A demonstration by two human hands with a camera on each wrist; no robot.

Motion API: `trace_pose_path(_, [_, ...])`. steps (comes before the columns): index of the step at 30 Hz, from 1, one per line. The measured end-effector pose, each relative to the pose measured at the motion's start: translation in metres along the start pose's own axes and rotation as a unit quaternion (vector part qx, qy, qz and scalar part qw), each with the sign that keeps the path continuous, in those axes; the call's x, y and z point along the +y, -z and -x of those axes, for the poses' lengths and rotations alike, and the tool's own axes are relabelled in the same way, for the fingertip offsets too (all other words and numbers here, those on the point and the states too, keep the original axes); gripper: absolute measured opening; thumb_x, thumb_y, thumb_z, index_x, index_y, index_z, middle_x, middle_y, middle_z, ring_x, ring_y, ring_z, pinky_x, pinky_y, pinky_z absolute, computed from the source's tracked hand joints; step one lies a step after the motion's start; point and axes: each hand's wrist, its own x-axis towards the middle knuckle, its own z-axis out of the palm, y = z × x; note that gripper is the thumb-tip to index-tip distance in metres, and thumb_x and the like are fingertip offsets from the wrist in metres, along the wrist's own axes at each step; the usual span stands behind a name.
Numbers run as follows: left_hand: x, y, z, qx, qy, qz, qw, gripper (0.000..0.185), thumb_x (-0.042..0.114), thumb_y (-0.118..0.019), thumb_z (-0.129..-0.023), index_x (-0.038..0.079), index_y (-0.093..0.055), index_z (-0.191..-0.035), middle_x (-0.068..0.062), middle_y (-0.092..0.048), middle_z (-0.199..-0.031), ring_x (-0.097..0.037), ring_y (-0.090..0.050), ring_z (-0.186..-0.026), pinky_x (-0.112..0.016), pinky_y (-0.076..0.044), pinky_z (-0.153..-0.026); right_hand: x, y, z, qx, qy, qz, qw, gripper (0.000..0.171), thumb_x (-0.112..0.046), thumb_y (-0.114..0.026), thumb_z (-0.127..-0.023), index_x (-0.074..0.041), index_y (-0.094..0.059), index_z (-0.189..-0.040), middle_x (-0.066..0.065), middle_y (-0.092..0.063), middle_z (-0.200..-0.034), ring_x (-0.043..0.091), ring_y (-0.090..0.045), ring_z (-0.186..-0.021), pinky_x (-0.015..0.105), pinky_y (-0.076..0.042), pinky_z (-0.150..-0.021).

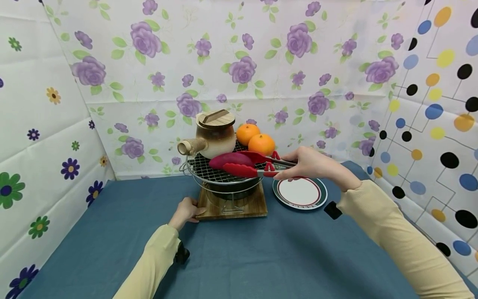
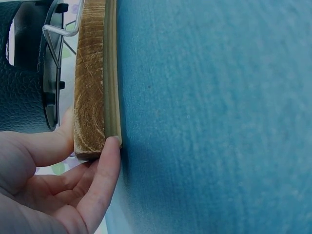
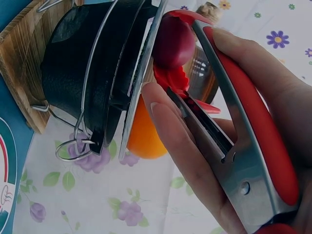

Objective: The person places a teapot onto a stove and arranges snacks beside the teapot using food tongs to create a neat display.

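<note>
My right hand (image 1: 311, 162) grips a pair of red and metal tongs (image 1: 240, 170). Between the red tong tips lies a purple sweet potato (image 1: 229, 160), over the front of the round wire rack (image 1: 201, 170). In the right wrist view the sweet potato (image 3: 174, 43) shows close above the rack's edge. My left hand (image 1: 186, 211) holds the front left corner of the wooden board (image 1: 231, 214) under the black stove (image 1: 239, 192). Thumb above and fingers at the side and lower edge, it pinches the board (image 2: 90, 87) in the left wrist view.
On the rack stand a brown and cream clay pot (image 1: 216, 141) with a wooden lid and side handle, and two oranges (image 1: 262, 144) to its right. A white plate (image 1: 300, 192) with a green rim lies right of the board on the blue cloth (image 1: 239, 257). Patterned sheets surround the table.
</note>
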Motion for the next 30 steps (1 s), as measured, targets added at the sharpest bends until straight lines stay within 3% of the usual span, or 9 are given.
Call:
trace_pose_path(7, [0.0004,-0.0009,-0.0017,-0.001,0.002,0.006,1.0000,0.030,0.005,-0.067,-0.083,-0.014,-0.053,-0.102,-0.015,-0.047,-0.072,-0.021,-0.056,-0.057,-0.035,-0.055,-0.055,-0.0016,0.0006,-0.0008,-0.004,-0.001,-0.002,1.000,0.073,-0.043,-0.071,-0.075,0.000,-0.049,-0.129,-0.001,-0.064,-0.067,0.015,-0.059,-0.061,0.031,-0.047,-0.056])
trace_pose_path(12, [0.0001,-0.0006,-0.0016,-0.003,0.002,0.010,0.9999,0.041,0.004,-0.066,-0.083,-0.017,-0.048,-0.113,-0.019,-0.046,-0.081,-0.023,-0.056,-0.060,-0.035,-0.055,-0.055,-0.0025,0.0004,-0.0012,-0.004,0.000,-0.008,1.000,0.072,-0.042,-0.072,-0.075,0.000,-0.049,-0.129,-0.001,-0.065,-0.069,0.016,-0.059,-0.061,0.030,-0.047,-0.057])
trace_pose_path(19, [-0.0008,-0.0004,-0.0025,-0.002,0.002,0.012,0.9999,0.045,0.004,-0.066,-0.083,-0.018,-0.046,-0.116,-0.020,-0.046,-0.082,-0.023,-0.057,-0.061,-0.034,-0.055,-0.055,-0.0036,0.0000,-0.0014,0.009,-0.006,0.002,1.000,0.072,-0.043,-0.073,-0.074,-0.001,-0.050,-0.128,-0.001,-0.063,-0.066,0.017,-0.056,-0.059,0.030,-0.046,-0.055])
trace_pose_path(30, [-0.0004,-0.0008,-0.0020,-0.002,0.003,0.014,0.9999,0.025,0.004,-0.066,-0.083,-0.013,-0.056,-0.098,-0.015,-0.047,-0.073,-0.020,-0.053,-0.059,-0.034,-0.055,-0.055,-0.0023,0.0004,0.0005,0.015,-0.007,-0.013,1.000,0.076,-0.046,-0.073,-0.072,-0.002,-0.049,-0.130,-0.002,-0.065,-0.069,0.018,-0.055,-0.057,0.028,-0.043,-0.052])
